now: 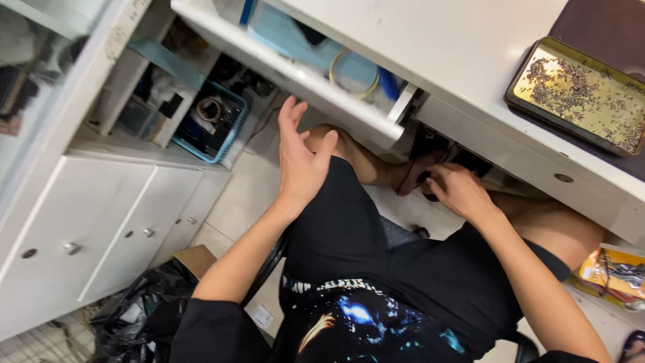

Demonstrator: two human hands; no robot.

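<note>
I sit on a chair in black shorts at a white desk (443,47). My left hand (300,156) is raised above my left knee with its fingers spread and nothing in it, just below the front of an open white drawer (295,77). My right hand (458,191) is curled under the desk edge between my knees, its fingers closed on a small dark object (430,180) with a thin reddish cord; what that object is I cannot tell. Inside the drawer lie a pale blue flat item (289,37) and a ring of tape (355,72).
A metal tray (579,94) strewn with small dark seeds rests on the desk at right. White cabinets (87,228) stand at left, with a blue basket (215,121) of clutter on a shelf. A black rubbish bag (138,312) lies on the floor. Yellow packets (615,272) are at right.
</note>
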